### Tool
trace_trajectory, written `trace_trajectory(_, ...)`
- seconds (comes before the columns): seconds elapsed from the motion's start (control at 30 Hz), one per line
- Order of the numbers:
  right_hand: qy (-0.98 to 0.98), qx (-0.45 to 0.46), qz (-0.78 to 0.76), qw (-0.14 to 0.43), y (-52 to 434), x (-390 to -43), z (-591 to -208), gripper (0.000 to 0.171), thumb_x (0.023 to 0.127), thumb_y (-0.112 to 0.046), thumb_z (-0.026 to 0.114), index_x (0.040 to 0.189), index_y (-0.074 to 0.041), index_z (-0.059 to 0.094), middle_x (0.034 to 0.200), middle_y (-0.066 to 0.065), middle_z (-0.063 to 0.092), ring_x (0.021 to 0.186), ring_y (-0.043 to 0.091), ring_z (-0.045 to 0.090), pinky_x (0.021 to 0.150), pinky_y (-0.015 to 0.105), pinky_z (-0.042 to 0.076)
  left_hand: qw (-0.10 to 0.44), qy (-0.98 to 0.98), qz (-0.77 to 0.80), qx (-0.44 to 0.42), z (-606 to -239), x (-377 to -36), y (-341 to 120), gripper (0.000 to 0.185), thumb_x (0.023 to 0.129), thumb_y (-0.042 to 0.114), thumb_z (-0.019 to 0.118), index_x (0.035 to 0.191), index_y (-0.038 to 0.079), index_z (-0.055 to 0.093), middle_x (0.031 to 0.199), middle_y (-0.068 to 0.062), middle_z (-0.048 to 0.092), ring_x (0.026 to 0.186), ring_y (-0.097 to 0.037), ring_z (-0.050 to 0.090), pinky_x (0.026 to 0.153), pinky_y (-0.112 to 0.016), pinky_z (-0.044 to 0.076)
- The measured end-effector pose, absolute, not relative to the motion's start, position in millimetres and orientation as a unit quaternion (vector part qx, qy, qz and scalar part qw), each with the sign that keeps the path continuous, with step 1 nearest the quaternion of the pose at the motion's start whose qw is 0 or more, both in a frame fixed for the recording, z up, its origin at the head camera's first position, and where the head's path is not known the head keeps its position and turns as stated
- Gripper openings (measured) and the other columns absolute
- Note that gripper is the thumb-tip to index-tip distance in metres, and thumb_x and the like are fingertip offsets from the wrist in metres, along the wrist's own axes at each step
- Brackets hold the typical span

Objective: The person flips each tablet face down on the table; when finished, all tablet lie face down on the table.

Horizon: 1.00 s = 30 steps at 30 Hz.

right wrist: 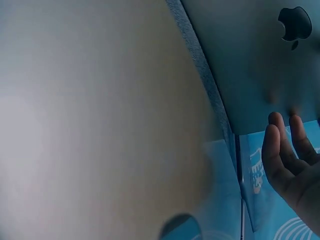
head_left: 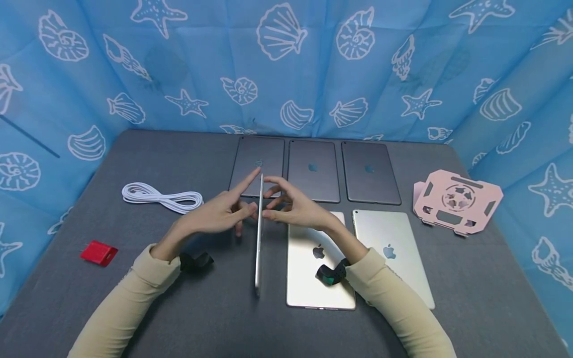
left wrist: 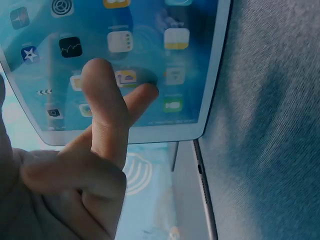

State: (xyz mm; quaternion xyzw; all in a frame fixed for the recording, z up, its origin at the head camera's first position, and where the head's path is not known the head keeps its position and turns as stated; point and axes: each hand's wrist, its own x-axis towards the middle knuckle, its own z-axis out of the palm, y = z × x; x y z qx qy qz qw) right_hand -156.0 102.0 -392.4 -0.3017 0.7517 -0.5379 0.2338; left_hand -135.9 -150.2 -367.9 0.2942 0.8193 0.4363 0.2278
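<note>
Silver and thin, the tablet (head_left: 259, 233) stands on its long edge on the grey table (head_left: 147, 308), near the middle, a bit toward the front edge. I hold it up between my two hands. My left hand (head_left: 219, 214) is on the screen side and my right hand (head_left: 295, 206) is on the metal back. My fingers are mostly straight. The tips press the two flat faces near the top; they do not curl round it. In the left wrist view my fingers (left wrist: 107, 100) touch the lit screen with its little pictures.

I think the tablet is stiff and will not bend. It feels like a smooth, slippery thing, glass on one side and metal on the other. It looks light enough for two hands, but the glass could crack if it tips over and bangs down. Standing on a thin edge, it can fall to either side very easily. The best place to hold it is by the two long edges, with a thumb on one face and fingers on the other.

Two more silver tablets (head_left: 320, 261) lie flat just to the right. Three dark ones (head_left: 313, 169) lie in a row by the back edge. A white cable (head_left: 161, 196) sits to the left.
</note>
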Motion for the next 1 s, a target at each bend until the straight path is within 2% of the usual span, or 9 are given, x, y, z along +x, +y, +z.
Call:
trace_trajectory(0.1,0.767,-0.304,-0.515,0.232,100,-155,-393,0.085,0.094,-0.032,0.076,0.161,-0.019,0.024,0.144,0.016,0.048,0.120,0.030,0.062,0.092,0.039,0.057,0.230,0.815,0.439,0.299,-366,-138,-152,0.093,0.101,0.060,0.049,0.164,0.033,-0.014,0.083,-0.020,0.074,0.062,-0.026,0.070,0.065,-0.035,0.054)
trace_trajectory(0.17,0.778,-0.308,-0.498,0.228,98,-154,-394,0.084,0.094,-0.022,0.075,0.161,-0.020,0.025,0.143,0.016,0.048,0.120,0.031,0.061,0.092,0.040,0.057,0.228,0.813,0.443,0.302,-366,-138,-154,0.095,0.099,0.061,0.052,0.164,0.034,-0.013,0.084,-0.019,0.075,0.061,-0.030,0.069,0.060,-0.034,0.053)
trace_trajectory(0.27,0.792,-0.319,-0.468,0.225,97,-154,-395,0.083,0.094,-0.017,0.075,0.161,-0.018,0.026,0.141,0.017,0.049,0.123,0.033,0.060,0.097,0.042,0.056,0.225,0.809,0.450,0.305,-364,-139,-158,0.094,0.100,0.056,0.054,0.164,0.035,-0.011,0.088,-0.018,0.076,0.062,-0.034,0.069,0.061,-0.038,0.055)
trace_trajectory(0.43,0.810,-0.340,-0.425,0.218,94,-153,-397,0.082,0.095,-0.018,0.075,0.162,-0.012,0.028,0.139,0.020,0.051,0.127,0.034,0.057,0.107,0.048,0.050,0.224,0.808,0.449,0.310,-362,-140,-164,0.093,0.101,0.047,0.058,0.165,0.029,-0.007,0.088,-0.020,0.074,0.065,-0.037,0.068,0.064,-0.045,0.057)
trace_trajectory(0.53,0.821,-0.338,-0.405,0.219,93,-151,-396,0.085,0.094,-0.021,0.076,0.162,-0.012,0.026,0.142,0.021,0.049,0.130,0.035,0.054,0.107,0.050,0.050,0.226,0.810,0.448,0.303,-362,-140,-169,0.090,0.103,0.042,0.058,0.166,0.030,-0.005,0.088,-0.020,0.074,0.067,-0.036,0.069,0.065,-0.045,0.057)
trace_trajectory(0.73,0.844,-0.337,-0.358,0.216,91,-148,-394,0.090,0.092,-0.027,0.078,0.162,-0.008,0.025,0.147,0.020,0.049,0.133,0.036,0.051,0.107,0.050,0.048,0.241,0.804,0.457,0.293,-359,-139,-182,0.088,0.105,0.027,0.060,0.165,0.035,-0.004,0.096,-0.011,0.075,0.071,-0.032,0.070,0.069,-0.046,0.058)
trace_trajectory(0.87,0.865,-0.325,-0.326,0.198,89,-147,-393,0.087,0.090,-0.033,0.079,0.160,-0.011,0.032,0.143,0.017,0.055,0.132,0.034,0.050,0.114,0.058,0.037,0.259,0.780,0.485,0.301,-360,-140,-194,0.089,0.105,0.015,0.058,0.165,0.031,-0.005,0.103,-0.015,0.076,0.074,-0.034,0.072,0.070,-0.047,0.059)
trace_trajectory(1.0,0.882,-0.310,-0.297,0.194,88,-145,-394,0.086,0.090,-0.039,0.079,0.160,-0.017,0.034,0.143,0.015,0.055,0.131,0.036,0.047,0.115,0.066,0.028,0.264,0.766,0.506,0.296,-362,-141,-202,0.089,0.103,0.010,0.059,0.166,0.024,-0.002,0.116,-0.024,0.073,0.077,-0.033,0.074,0.071,-0.047,0.060)
